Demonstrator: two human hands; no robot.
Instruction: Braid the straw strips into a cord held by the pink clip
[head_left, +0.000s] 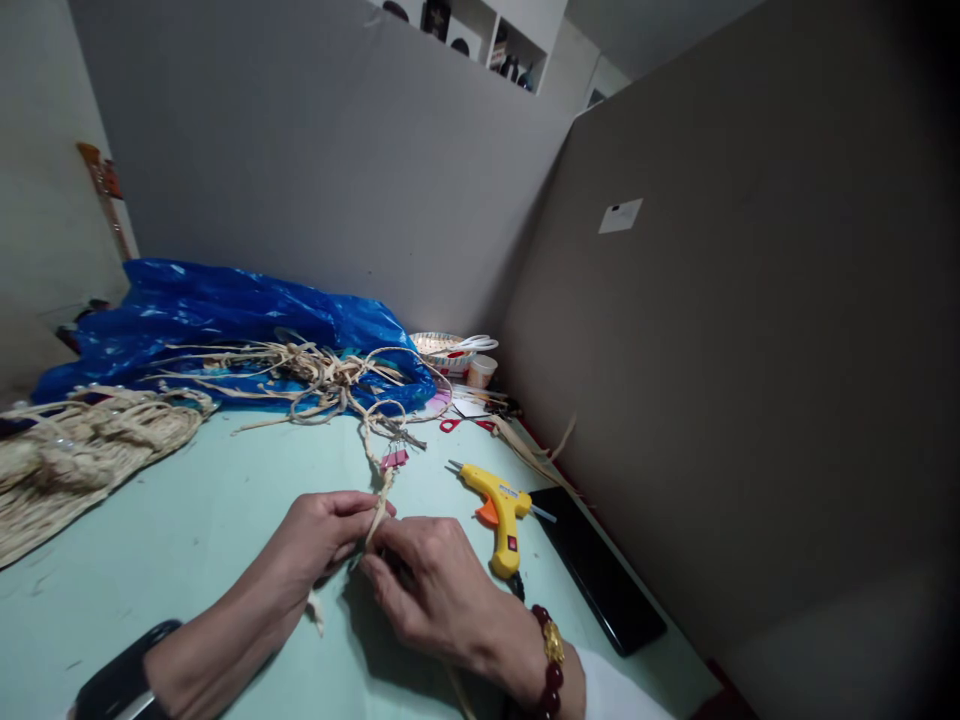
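Between my hands runs a braided cord of pale, straw-like fibre. My left hand pinches the braid from the left, fingertips closed on it. From the right, my right hand has its fingers curled in on the lower strands; the exact hold is partly hidden behind the knuckles. A pink binder clip grips the braid just above my fingers. Beyond the clip the cord loops back toward a tangle of dry fibre strands. One loose strand end pokes out below my left hand.
A yellow glue gun lies right of my hands, beside a black phone-like slab. Red-handled scissors rest farther back. A blue plastic bag sits behind the fibres, a woven straw piece at left. Grey partitions enclose the table.
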